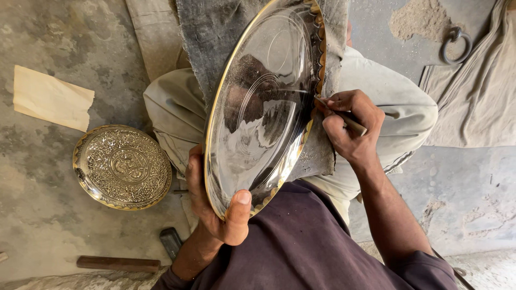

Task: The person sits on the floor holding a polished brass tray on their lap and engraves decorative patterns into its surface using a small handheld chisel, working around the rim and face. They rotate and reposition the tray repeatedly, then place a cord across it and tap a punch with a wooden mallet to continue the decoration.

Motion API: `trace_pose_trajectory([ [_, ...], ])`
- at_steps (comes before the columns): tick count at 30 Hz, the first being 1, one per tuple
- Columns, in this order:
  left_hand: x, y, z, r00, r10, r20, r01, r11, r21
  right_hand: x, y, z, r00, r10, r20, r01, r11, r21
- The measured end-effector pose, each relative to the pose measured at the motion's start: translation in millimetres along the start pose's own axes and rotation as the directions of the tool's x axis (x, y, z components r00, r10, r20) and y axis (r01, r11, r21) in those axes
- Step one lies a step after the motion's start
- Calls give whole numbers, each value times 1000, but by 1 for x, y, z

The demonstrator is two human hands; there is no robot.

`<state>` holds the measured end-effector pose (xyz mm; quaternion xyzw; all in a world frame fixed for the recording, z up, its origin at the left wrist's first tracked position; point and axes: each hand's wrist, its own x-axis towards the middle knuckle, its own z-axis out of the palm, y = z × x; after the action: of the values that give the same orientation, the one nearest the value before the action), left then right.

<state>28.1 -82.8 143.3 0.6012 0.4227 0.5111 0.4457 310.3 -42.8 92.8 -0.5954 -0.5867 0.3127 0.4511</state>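
Head view: big shiny brass tray [258,107] (mirror-like, w/ scalloped rim) stands tilted on the lap; left hand [215,207] clamps its lower edge, right hand [352,126] pinches a graver [344,119] at the rim.

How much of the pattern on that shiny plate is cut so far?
Early, it seems. The large polished brass plate shows thin scribed rings and a scalloped rim, but its middle is bare. The right hand holds a slim engraving tool at the rim; the left hand steadies the lower edge. The round engraved brass plate on the floor is fully patterned.
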Motion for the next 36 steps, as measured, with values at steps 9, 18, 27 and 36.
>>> trace_pose_trajectory([
  [9, 0, -4, 1, 1000, 7, -27, -7, 1000, -8, 12, 1, -9, 993, 0, 120, -3, 1000, 28],
  [18, -7, -11, -2, 996, -61, -71, 60, 998, -18, 22, 0, -17, 973, -43, 228, 45, 999, -3],
  [27, 14, -29, -24, 962, -178, -208, 173, 984, -41, 31, -15, -19, 972, 37, 231, -20, 997, -73],
  [36, 0, -76, -43, 933, -209, -294, 235, 971, 53, 7, -37, -5, 957, 278, -81, -263, 952, 159],
])
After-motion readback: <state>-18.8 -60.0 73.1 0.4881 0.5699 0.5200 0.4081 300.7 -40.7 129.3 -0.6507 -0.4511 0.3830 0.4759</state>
